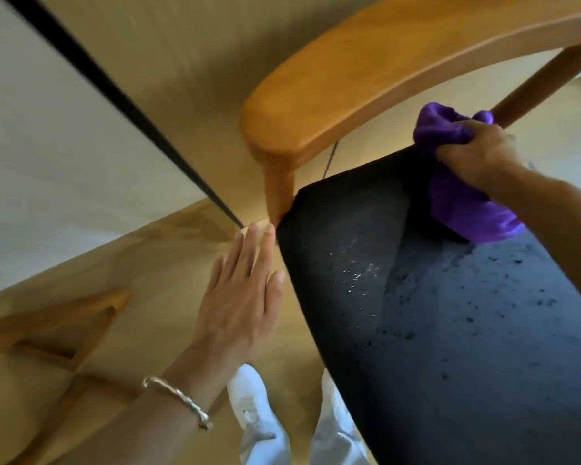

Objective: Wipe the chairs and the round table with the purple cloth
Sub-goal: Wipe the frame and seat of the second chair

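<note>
Head view: speckled black chair seat (450, 337), purple cloth (465, 211), pale wood floor (141, 270).

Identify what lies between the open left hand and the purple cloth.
Head view: the black fabric chair seat, scattered with pale specks, separates the left hand from the purple cloth.

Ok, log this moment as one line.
right hand grips purple cloth at rear of chair seat, below backrest | left hand flat beside chair seat | pale specks on chair seat
</note>
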